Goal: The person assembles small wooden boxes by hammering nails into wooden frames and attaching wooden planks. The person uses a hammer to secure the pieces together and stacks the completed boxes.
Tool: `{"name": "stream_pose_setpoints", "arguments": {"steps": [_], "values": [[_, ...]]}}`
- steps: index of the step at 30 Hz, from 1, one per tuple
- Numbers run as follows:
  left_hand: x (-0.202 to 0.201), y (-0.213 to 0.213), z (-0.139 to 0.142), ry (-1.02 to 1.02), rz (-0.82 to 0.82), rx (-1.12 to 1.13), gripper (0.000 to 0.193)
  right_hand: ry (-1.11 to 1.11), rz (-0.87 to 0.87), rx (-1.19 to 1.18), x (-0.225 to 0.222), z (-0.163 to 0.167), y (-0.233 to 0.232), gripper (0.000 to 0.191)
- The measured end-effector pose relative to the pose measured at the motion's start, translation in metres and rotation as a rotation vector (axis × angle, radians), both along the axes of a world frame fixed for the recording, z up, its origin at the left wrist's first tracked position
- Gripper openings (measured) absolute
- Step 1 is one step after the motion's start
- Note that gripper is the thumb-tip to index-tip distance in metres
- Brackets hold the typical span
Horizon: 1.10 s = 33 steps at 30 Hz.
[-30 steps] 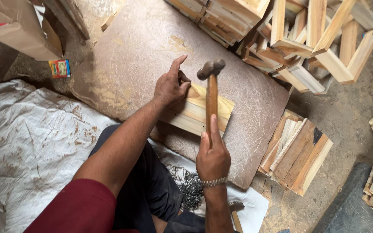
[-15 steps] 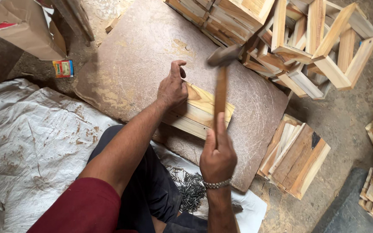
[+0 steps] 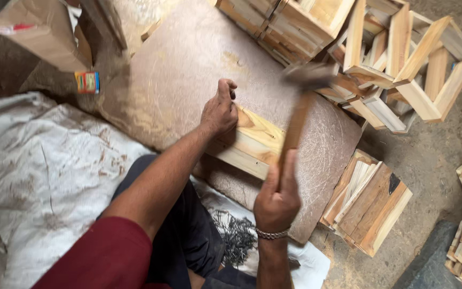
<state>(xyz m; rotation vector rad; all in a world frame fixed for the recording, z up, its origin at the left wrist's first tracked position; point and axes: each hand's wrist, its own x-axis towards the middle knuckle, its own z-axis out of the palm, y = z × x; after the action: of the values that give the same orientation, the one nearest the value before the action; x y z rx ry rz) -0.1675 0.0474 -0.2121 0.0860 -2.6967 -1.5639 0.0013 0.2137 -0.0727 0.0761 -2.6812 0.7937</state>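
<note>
Higher than a moment ago, the hammer (image 3: 298,109) is raised and blurred, gripped in the right hand (image 3: 277,198). Left hand (image 3: 220,111) presses flat on the wooden slats (image 3: 252,143).

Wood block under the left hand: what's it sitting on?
The wood block lies on a flat brown slab, left hand pressing its far end. The right hand holds a hammer raised above it. The slab under the block is covered.

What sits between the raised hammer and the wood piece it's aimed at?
Nothing visible. The hammer in the right hand hangs over the wood piece; the left hand presses the piece's far end, beside the path.
</note>
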Motion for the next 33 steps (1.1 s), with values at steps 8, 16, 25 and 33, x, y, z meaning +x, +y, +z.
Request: {"name": "stream_pose_setpoints", "arguments": {"steps": [8, 16, 25, 33], "values": [[-0.004, 0.001, -0.012, 0.023, 0.040, 0.058, 0.044, -0.668, -0.121, 0.163, 0.001, -0.035, -0.018, 0.059], [-0.003, 0.003, -0.010, -0.016, 0.041, 0.049, 0.043, -0.691, -0.409, -0.043, 0.054, -0.053, 0.006, 0.060], [-0.002, -0.005, 0.004, 0.052, -0.120, 0.030, 0.039, -0.381, -0.577, -0.819, 0.183, -0.069, 0.027, 0.068], [0.050, 0.007, 0.048, 0.606, -0.667, -0.489, 0.062, -0.429, -0.625, -1.423, 0.176, -0.091, 0.030, 0.068]]}}
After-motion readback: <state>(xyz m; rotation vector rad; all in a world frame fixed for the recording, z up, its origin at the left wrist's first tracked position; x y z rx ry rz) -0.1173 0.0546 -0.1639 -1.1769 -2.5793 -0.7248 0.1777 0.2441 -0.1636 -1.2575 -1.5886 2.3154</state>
